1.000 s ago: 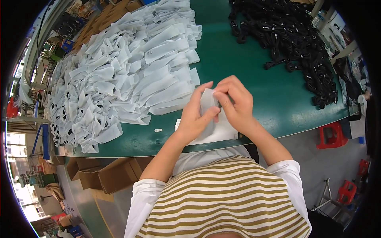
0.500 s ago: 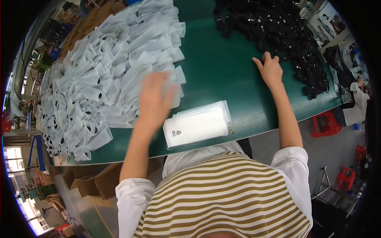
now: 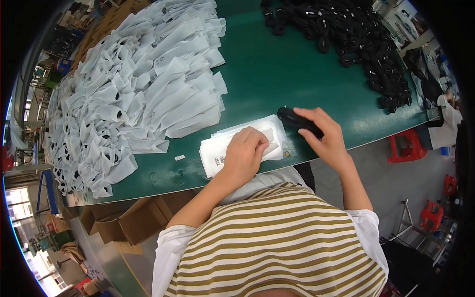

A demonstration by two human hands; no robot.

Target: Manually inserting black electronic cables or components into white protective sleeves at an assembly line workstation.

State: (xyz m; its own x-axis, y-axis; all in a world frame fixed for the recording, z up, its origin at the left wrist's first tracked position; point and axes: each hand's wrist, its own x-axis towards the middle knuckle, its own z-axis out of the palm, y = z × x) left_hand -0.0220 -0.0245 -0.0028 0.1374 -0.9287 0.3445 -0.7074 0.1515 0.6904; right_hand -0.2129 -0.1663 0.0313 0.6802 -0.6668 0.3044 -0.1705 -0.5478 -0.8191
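Coiled black cable bundle [image 3: 292, 118] beside a stack of flat white plastic bags [image 3: 210, 154]

Right hand [image 3: 327, 139] grips the bundle; left hand [image 3: 246, 151] pinches the top bag [image 3: 273, 150].

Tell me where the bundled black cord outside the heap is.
In the head view, the bundled black cord is right of centre, in the right hand, beside the right end of the flat white bag stack.

Green table [image 3: 267, 74]: pale bag heap [image 3: 133, 89] left, black cord heap [image 3: 354, 42] right, 1 white bag stack [image 3: 216, 148] near edge.
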